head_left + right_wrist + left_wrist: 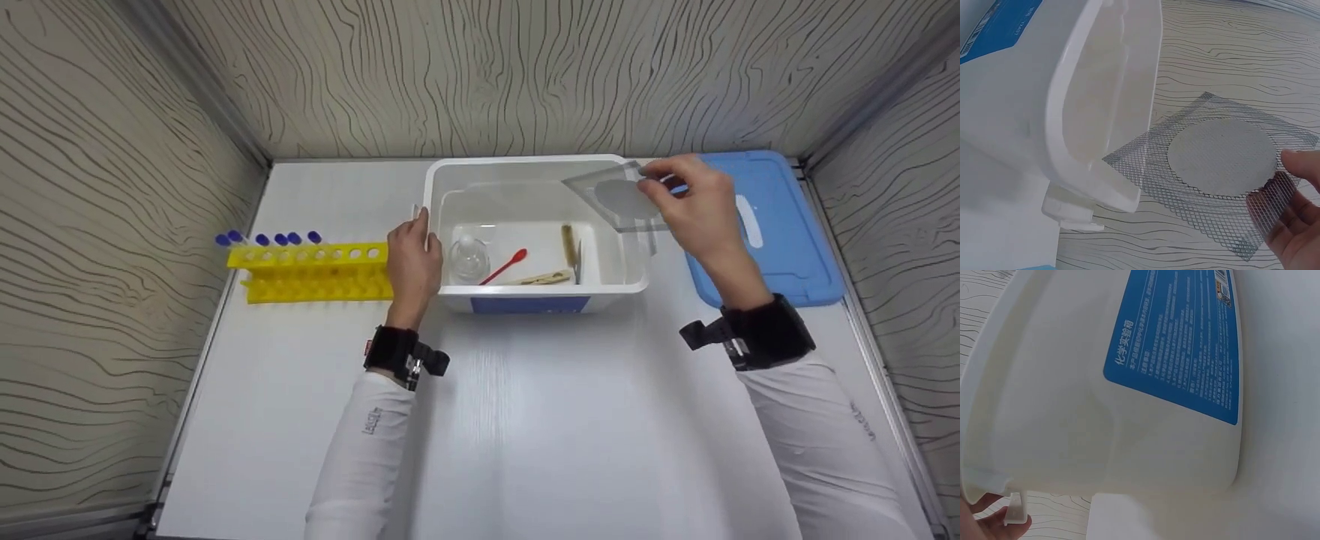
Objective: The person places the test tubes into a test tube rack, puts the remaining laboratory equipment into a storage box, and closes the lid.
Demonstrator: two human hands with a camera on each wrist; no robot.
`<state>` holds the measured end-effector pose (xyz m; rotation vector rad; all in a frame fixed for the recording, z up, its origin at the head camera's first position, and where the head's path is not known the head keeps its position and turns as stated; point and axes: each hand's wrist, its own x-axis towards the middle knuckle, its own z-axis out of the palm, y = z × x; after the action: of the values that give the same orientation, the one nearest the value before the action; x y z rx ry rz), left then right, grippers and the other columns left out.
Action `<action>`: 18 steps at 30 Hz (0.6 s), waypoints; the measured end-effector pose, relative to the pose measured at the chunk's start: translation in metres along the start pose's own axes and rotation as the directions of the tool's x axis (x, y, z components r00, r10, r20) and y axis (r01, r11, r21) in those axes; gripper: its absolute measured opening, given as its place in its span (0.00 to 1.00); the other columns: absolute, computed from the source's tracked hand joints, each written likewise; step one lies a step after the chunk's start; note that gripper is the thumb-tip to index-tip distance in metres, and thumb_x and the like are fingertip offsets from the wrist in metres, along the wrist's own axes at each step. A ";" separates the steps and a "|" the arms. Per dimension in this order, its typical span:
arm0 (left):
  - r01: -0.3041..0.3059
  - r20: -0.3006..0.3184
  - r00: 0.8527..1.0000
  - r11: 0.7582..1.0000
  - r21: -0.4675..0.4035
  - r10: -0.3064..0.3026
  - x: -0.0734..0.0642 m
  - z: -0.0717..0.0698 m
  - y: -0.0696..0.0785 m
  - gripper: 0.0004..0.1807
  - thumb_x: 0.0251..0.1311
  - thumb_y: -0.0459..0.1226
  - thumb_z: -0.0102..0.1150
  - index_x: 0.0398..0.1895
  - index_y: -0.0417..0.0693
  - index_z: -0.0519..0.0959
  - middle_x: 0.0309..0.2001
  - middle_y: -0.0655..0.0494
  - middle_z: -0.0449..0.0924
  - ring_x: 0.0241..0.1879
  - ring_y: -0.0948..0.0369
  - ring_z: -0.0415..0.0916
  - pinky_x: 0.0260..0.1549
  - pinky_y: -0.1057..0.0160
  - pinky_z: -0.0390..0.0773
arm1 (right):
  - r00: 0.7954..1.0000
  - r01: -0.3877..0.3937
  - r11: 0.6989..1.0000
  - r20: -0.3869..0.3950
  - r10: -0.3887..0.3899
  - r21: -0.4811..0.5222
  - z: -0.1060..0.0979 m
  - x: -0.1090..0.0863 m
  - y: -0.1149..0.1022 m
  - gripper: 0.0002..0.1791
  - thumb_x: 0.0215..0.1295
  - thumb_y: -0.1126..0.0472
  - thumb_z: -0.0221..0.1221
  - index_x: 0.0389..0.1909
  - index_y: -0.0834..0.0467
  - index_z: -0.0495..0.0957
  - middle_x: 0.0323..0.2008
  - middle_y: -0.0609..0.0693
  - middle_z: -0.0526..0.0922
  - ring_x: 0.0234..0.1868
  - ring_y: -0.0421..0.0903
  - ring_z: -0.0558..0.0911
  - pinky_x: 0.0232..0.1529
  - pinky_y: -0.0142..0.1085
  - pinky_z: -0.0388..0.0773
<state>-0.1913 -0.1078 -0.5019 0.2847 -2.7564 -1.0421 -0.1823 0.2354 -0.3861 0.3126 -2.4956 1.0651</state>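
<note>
Between thumb and fingers, my right hand (697, 202) pinches a square wire gauze (1154, 152) with a pale round centre (1221, 157). In the head view the gauze overlaps the right rim of a white plastic box (540, 289). My left hand (415, 259) grips the box's left edge, its fingers around a small white latch (1016, 509). Inside the box lie a clear glass vessel (469, 259), a red spoon (514, 259), a wooden test tube clamp (546, 278), a brush (569, 244) and a thin metal tool (578, 262).
A yellow test tube rack (315, 259) with several blue-capped tubes (281, 240) stands left of the box, close to my left hand. At the right a blue lid (795, 225) lies on the white table (555, 420). Patterned panels (450, 82) enclose the back and sides.
</note>
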 end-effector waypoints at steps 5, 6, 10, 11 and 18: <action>-0.008 -0.010 1.000 1.000 -0.003 0.008 -0.001 0.000 -0.002 0.26 0.70 0.37 0.52 0.71 0.50 0.69 0.60 0.45 0.78 0.64 0.48 0.71 0.67 0.51 0.72 | 0.995 0.024 0.999 0.093 -0.022 -0.027 0.016 0.003 -0.001 0.09 0.65 0.67 0.63 0.44 0.64 0.84 0.41 0.61 0.86 0.39 0.56 0.85 0.37 0.13 0.67; -0.010 -0.010 1.000 1.000 -0.007 0.010 -0.001 0.000 -0.002 0.26 0.70 0.37 0.52 0.71 0.50 0.69 0.60 0.45 0.78 0.64 0.48 0.71 0.67 0.51 0.72 | 0.994 0.030 0.999 0.110 -0.026 -0.039 0.019 0.003 -0.001 0.09 0.65 0.66 0.63 0.44 0.64 0.84 0.41 0.61 0.86 0.39 0.56 0.85 0.37 0.15 0.68; -0.015 -0.012 1.000 1.000 -0.024 0.015 -0.001 0.000 -0.003 0.25 0.70 0.36 0.51 0.70 0.49 0.70 0.60 0.44 0.78 0.64 0.47 0.71 0.67 0.49 0.72 | 0.984 0.043 0.996 0.178 -0.028 -0.078 0.030 0.006 0.001 0.09 0.65 0.66 0.62 0.44 0.63 0.84 0.40 0.60 0.86 0.37 0.55 0.85 0.37 0.30 0.74; -0.015 -0.013 1.000 1.000 -0.026 0.015 -0.001 0.000 -0.003 0.25 0.70 0.36 0.51 0.70 0.49 0.70 0.60 0.44 0.78 0.64 0.47 0.71 0.67 0.49 0.72 | 0.979 0.042 0.995 0.200 -0.024 -0.086 0.033 0.007 0.002 0.09 0.65 0.66 0.62 0.44 0.63 0.85 0.40 0.60 0.86 0.37 0.55 0.85 0.37 0.34 0.76; -0.003 -0.005 1.000 1.000 -0.020 0.003 -0.001 -0.001 0.000 0.26 0.70 0.37 0.51 0.71 0.50 0.69 0.61 0.45 0.78 0.65 0.48 0.70 0.68 0.50 0.70 | 0.921 0.037 0.986 0.389 0.030 -0.165 0.049 0.015 0.005 0.13 0.67 0.67 0.56 0.48 0.62 0.84 0.46 0.61 0.86 0.43 0.58 0.85 0.44 0.51 0.80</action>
<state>-0.1901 -0.1080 -0.5008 0.2797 -2.7394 -1.0665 -0.2106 0.2024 -0.4130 0.5230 -2.9148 0.8447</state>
